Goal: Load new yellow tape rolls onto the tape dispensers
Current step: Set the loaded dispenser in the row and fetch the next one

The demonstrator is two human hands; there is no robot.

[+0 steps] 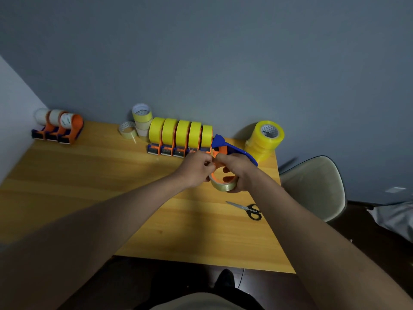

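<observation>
A: Your right hand [238,173] grips the dispenser [232,153] with its roll [223,185], above the table [89,186]?

B: Yes. Left hand [196,170] pinches the tape end (barely visible); pull it straight toward the blade.

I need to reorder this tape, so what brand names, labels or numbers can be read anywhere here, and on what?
None can be read.
Cardboard core of the tall yellow roll stack: dark printed marks, too blurred.
Core of the top roll on the pale roll stack: printed marks, too small.
Core of the loose pale roll: printed marks, too small.
</observation>
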